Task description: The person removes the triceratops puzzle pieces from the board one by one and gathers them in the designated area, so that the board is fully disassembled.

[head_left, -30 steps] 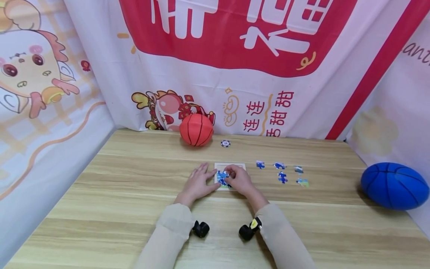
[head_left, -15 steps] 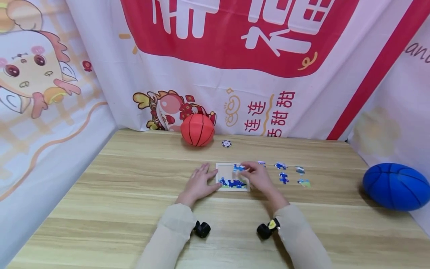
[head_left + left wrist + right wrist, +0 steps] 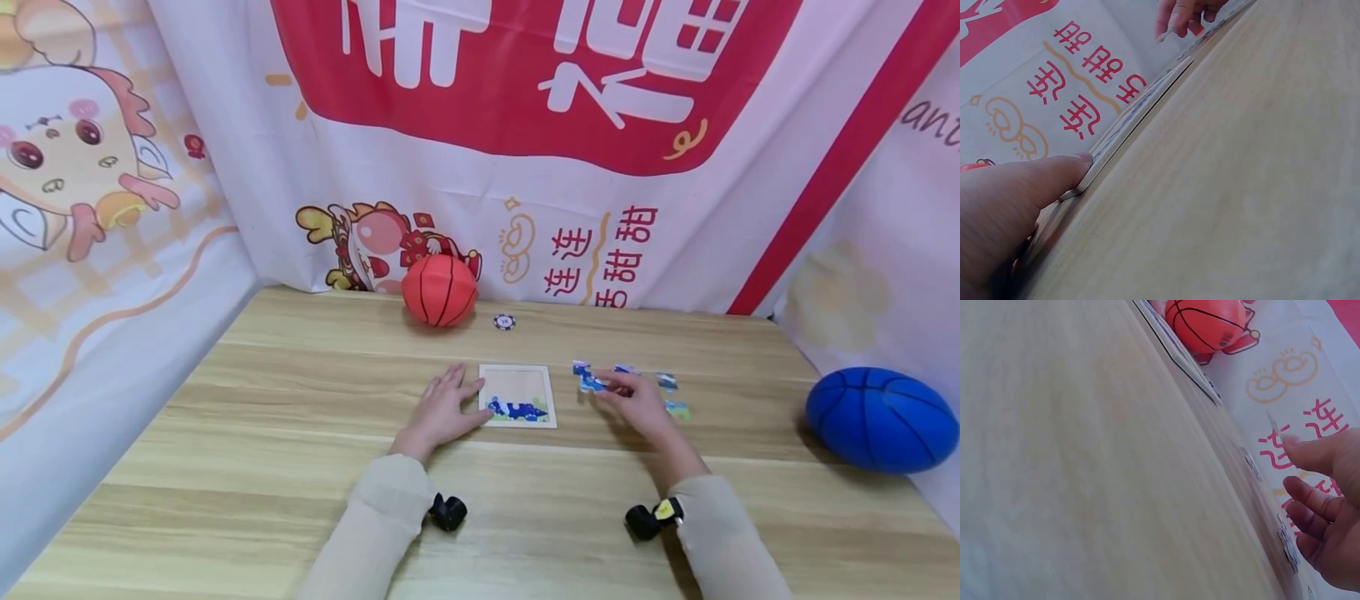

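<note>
My right hand (image 3: pixel 636 402) pinches a blue jigsaw piece (image 3: pixel 591 382) between thumb and fingers, raised off the table in the right wrist view. In the head view that piece overlaps a loose jigsaw piece (image 3: pixel 580 367) lying behind it. My left hand (image 3: pixel 444 407) rests on the table with fingers spread, its thumb (image 3: pixel 1072 164) against the left edge of the puzzle frame (image 3: pixel 552 405). Inside this shallow pale frame, a row of joined blue and green pieces (image 3: pixel 517 410) lies along the near side; above it the backing is bare.
More loose pieces lie around the right hand, including one at the back (image 3: pixel 666 381) and a green one (image 3: pixel 678 409); the hand partly hides others. A red basketball (image 3: pixel 439 290) and a poker chip (image 3: pixel 505 322) are near the back curtain. A blue ball (image 3: pixel 882 419) sits far right.
My right hand has moved right from over the frame to the loose pieces, carrying the blue piece out with it. The left hand has stayed at the frame's edge.
</note>
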{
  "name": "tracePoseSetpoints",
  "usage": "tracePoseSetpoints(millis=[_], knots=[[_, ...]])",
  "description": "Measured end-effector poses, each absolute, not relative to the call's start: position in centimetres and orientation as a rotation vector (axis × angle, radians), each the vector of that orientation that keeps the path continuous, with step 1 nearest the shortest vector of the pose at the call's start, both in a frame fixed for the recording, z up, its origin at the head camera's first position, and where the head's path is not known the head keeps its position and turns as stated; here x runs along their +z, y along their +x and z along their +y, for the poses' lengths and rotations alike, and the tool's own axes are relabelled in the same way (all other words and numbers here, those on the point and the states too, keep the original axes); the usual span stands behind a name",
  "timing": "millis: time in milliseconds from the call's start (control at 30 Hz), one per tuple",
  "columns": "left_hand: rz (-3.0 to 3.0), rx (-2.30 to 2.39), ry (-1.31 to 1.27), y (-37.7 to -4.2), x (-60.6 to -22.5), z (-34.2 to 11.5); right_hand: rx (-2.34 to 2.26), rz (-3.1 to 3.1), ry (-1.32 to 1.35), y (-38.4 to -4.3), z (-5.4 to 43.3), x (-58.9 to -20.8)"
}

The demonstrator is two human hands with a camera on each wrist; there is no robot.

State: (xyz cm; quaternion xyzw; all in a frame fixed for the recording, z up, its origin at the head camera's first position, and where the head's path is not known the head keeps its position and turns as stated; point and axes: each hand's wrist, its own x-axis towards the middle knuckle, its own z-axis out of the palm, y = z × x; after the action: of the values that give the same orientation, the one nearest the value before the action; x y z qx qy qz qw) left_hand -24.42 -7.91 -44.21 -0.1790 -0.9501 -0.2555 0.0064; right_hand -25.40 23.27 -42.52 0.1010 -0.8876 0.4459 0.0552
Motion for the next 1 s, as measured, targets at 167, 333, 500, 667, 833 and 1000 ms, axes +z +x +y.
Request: tracePoseSetpoints(millis=[167, 333, 500, 667, 833, 1000], knots=[[-2.975, -0.809, -0.554, -24.3, -44.3, -7.9, 1.306, -2.749, 0.301, -25.2, 23.8, -43.1], [-2.974, -0.801, -0.544, -24.3, -44.4, -7.9, 1.232, -2.794, 0.306, -25.4, 23.4, -43.5], [-2.979, -0.807, -0.548, -24.4, -44.3, -7.8, 1.151, -2.762, 0.340, -25.5, 23.1, -43.8], [-2.962, -0.808, -0.558, -24.4, -44.2, -7.8, 1.100, -2.786, 0.303, -25.7, 23.0, -43.9], [-2.956, -0.802, -0.568, -24.4, -44.1, -7.8, 1.069, -2.839, 0.263, -25.7, 22.9, -43.7], [-2.957, -0.817, -0.561, -24.4, -44.2, -7.8, 1.051, -2.889, 0.324, -25.7, 23.0, -43.2]])
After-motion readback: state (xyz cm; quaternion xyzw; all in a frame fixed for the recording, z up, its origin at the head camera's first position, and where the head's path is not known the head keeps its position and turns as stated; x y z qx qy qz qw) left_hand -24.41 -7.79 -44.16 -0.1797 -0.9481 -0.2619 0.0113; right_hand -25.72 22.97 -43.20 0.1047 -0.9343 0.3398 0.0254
